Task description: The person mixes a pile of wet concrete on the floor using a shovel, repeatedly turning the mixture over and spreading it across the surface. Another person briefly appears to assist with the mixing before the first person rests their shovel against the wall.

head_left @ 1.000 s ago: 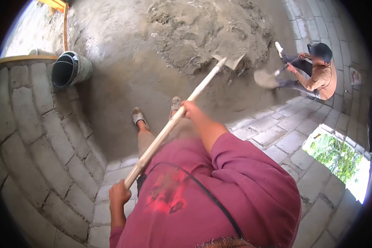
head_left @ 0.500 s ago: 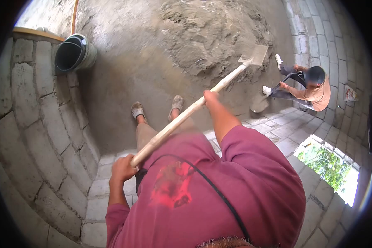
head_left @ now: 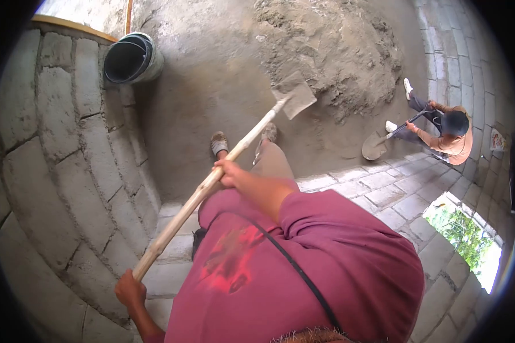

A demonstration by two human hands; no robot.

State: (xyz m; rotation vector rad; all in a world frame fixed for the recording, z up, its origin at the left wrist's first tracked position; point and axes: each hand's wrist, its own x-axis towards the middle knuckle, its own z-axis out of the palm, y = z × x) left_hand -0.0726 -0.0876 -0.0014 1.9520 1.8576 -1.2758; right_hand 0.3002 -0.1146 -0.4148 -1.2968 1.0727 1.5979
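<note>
A shovel with a long wooden handle point(head_left: 194, 200) runs slantwise across the front of my body. My left hand point(head_left: 130, 290) is wrapped round the handle's lower end, close to the block wall on the left. Farther up, my right hand point(head_left: 229, 172) grips the middle of the handle. The square metal blade point(head_left: 296, 98) is at the near left edge of a heap of wet grey mortar point(head_left: 343, 63), just beyond my feet. Whether the blade touches the floor, I cannot tell.
A dark bucket point(head_left: 154, 60) stands by the left block wall point(head_left: 74, 154). At the right, a person point(head_left: 456, 134) in a dark cap holds another shovel point(head_left: 375, 146) near the heap. Behind me on the right is a wall opening point(head_left: 463, 234) with greenery outside.
The shovel has swung left and back toward me, its blade leaving the heap's right side. Both my hands have moved left with the handle. The view has shifted slightly.
</note>
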